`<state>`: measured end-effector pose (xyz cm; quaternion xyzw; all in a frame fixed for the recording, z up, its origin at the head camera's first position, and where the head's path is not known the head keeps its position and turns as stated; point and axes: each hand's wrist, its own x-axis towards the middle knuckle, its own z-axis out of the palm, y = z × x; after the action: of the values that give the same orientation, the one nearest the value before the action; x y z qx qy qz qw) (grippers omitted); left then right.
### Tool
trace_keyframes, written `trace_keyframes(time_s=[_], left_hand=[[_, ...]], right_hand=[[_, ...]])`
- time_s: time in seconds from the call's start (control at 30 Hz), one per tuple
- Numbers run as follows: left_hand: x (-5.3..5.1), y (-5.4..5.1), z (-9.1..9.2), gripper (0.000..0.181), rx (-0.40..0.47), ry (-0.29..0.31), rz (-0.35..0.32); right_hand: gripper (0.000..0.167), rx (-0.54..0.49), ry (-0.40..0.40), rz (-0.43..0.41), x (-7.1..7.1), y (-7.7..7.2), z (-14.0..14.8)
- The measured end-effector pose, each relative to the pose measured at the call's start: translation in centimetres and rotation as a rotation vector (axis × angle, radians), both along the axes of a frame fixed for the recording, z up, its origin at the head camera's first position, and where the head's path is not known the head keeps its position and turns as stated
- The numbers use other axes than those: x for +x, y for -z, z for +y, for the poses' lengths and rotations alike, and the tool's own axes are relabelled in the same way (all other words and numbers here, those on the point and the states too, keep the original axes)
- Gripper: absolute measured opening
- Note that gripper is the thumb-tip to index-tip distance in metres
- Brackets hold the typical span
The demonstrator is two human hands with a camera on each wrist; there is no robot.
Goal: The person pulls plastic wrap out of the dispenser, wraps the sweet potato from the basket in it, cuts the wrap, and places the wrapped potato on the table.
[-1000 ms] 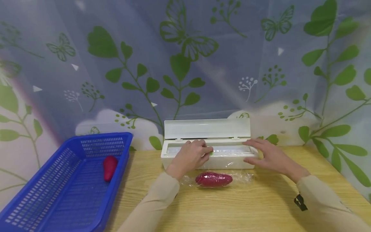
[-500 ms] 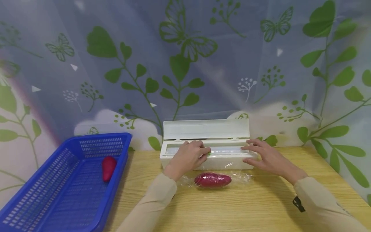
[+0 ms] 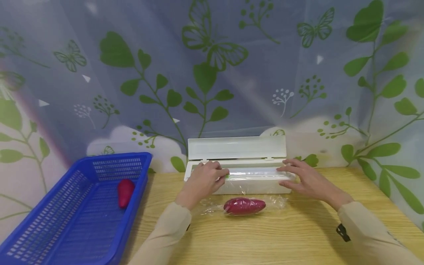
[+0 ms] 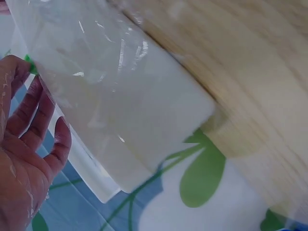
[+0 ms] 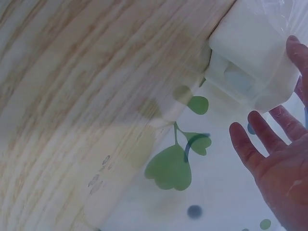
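A white cling film box [image 3: 255, 187] stands at the back of the table, its lid [image 3: 236, 148] raised. My left hand [image 3: 202, 183] pinches a small green slider [image 4: 31, 64] on the box's front top edge, left of the middle. At the box's right end, my right hand [image 3: 306, 181] steadies it, thumb on the front and fingers spread over the top. Clear film [image 4: 115, 57] hangs down the box's front. Just before the box lies a red-purple sweet potato-like piece [image 3: 244, 206] wrapped in clear film.
On the left stands a blue plastic basket [image 3: 123, 235] with one red, sweet potato-like piece [image 3: 126, 193] inside. A patterned curtain [image 3: 159, 92] hangs close behind the box. The wooden table [image 3: 265, 243] extends toward me.
My left hand has slid left along the box's front edge with the green slider, showing more of the film roll. The right hand stays at the box's right end.
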<state>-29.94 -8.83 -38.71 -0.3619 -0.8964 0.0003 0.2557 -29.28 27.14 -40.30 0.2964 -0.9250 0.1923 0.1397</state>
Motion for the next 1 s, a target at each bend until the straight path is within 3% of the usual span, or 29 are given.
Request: trace_keyframes(time_s=[0.13,0.27,0.4,0.67,1.0], left_hand=[[0.1,0.2,-1.1,0.016,0.036,-0.007,0.018],[0.2,0.2,-1.8,0.018,0.057,-0.015,-0.014],[0.4,0.0,-2.1,0.018,0.068,-0.008,-0.048],[0.4,0.2,-2.1,0.016,0.084,-0.002,-0.042],[0.2,0.4,-1.9,0.010,0.113,0.021,0.024]], right_hand=[[0.041,0.002,0.002,-0.013,0.1,0.0,0.2],[0.041,-0.005,0.001,-0.010,0.1,0.0,0.3],[0.041,-0.010,-0.001,-0.011,0.1,0.0,0.2],[0.041,-0.006,0.004,-0.020,0.1,0.1,0.1],[0.041,-0.009,0.006,-0.019,0.1,0.0,0.0]])
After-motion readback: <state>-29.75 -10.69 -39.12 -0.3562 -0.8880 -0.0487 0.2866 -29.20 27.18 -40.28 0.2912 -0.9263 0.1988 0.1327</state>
